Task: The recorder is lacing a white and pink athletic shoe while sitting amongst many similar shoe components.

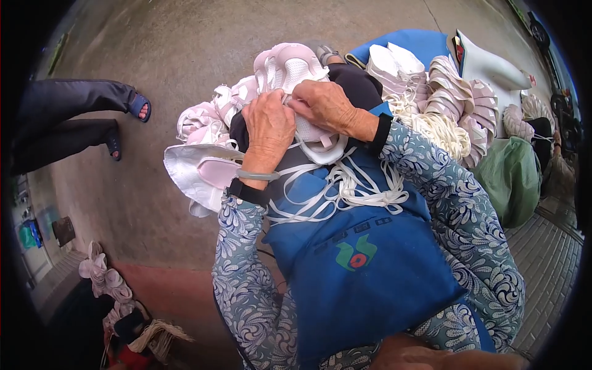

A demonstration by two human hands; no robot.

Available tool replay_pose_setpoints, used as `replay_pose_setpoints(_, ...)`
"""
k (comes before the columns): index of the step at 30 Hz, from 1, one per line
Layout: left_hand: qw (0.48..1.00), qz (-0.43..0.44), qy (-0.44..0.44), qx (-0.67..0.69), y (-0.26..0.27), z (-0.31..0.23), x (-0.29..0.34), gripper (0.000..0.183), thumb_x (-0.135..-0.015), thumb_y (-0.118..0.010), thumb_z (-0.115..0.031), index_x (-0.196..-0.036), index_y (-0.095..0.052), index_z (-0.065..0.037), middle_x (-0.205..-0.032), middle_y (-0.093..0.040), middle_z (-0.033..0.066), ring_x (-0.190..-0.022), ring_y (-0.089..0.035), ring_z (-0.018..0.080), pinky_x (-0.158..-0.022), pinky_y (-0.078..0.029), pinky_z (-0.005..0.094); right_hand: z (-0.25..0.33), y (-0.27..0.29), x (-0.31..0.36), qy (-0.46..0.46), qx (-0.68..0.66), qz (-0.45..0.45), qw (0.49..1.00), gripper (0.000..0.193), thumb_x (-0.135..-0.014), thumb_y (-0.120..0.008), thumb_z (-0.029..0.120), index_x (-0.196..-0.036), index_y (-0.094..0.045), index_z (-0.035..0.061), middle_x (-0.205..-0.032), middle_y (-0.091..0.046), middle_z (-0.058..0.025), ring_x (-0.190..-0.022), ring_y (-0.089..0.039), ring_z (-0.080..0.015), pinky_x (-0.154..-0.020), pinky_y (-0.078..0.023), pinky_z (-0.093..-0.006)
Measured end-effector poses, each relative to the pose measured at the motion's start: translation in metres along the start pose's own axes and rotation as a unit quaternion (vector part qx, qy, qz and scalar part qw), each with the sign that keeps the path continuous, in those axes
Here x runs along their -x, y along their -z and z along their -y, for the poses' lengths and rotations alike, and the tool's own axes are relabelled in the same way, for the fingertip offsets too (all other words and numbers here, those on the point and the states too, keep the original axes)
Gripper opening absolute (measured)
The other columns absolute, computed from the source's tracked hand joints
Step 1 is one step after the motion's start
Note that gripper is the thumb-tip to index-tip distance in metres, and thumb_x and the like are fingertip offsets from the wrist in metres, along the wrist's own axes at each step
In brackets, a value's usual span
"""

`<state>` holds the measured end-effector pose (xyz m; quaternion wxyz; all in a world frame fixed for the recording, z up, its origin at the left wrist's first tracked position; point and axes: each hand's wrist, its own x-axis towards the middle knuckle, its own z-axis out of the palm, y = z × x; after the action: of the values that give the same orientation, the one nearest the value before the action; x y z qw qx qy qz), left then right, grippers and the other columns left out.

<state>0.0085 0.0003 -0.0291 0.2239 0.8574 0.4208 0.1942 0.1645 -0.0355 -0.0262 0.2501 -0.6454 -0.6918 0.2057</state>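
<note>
A pale pink and white shoe upper lies across my lap, under both hands. My left hand is closed at its left side, with the fingertips pinched on the upper's middle. From the other side my right hand closes on the same spot, thumb and fingers pressed together. The fingertips nearly meet, and whatever small piece lies between them is hidden. A tangle of white shoelaces rests on the blue apron over my lap, just below the upper.
More pink and white uppers are heaped at left, beside a white piece with a pink insole-like pad. Bundled uppers and cream laces lie at right, near a green bag. Another person's sandalled foot stands at far left.
</note>
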Motion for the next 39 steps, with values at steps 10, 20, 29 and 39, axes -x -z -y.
replay_pose_setpoints(10,1.0,0.007,0.004,0.001,0.002,0.002,-0.002,0.022,-0.08,-0.054,-0.011,-0.096,-0.06,0.003,-0.089,-0.059,0.0214,-0.087,-0.058,0.0374,-0.08,-0.043,0.047,0.006,0.0,-0.01,-0.033,0.055,0.01,0.998,0.022,-0.078,-0.06,0.019,-0.078,-0.063,-0.0029,-0.072,-0.063,-0.022,-0.067,-0.064,-0.0343,-0.064,-0.051,-0.0416)
replay_pose_setpoints(20,0.985,0.069,0.103,0.119,0.014,0.004,-0.01,0.031,-0.086,-0.057,-0.021,-0.109,-0.062,0.001,-0.098,-0.065,0.0167,-0.083,-0.063,0.0238,-0.078,-0.049,0.0334,-0.004,0.002,-0.01,-0.013,0.017,-0.008,1.0,0.022,-0.08,-0.059,0.019,-0.074,-0.062,-0.0023,-0.068,-0.062,-0.0219,-0.063,-0.062,-0.035,-0.062,-0.05,-0.0413)
replay_pose_setpoints(29,0.973,0.07,0.145,0.167,0.008,0.015,-0.024,0.026,-0.087,-0.059,-0.023,-0.097,-0.065,-0.001,-0.086,-0.065,0.0103,-0.079,-0.06,0.0167,-0.072,-0.048,0.0284,-0.006,0.0,-0.009,-0.018,-0.002,-0.019,1.0,0.03,-0.084,-0.057,0.024,-0.076,-0.064,-0.0039,-0.065,-0.061,-0.0226,-0.058,-0.062,-0.0313,-0.057,-0.049,-0.0384)
replay_pose_setpoints(39,0.897,0.172,0.261,0.313,0.013,0.025,-0.043,0.018,-0.085,-0.062,-0.019,-0.088,-0.066,-0.002,-0.074,-0.057,-0.0007,-0.066,-0.047,0.0077,-0.061,-0.039,0.0221,-0.004,-0.001,-0.009,-0.029,0.012,-0.017,0.999,0.03,-0.084,-0.057,0.022,-0.074,-0.062,-0.0051,-0.066,-0.059,-0.0252,-0.06,-0.061,-0.0358,-0.059,-0.049,-0.0414)
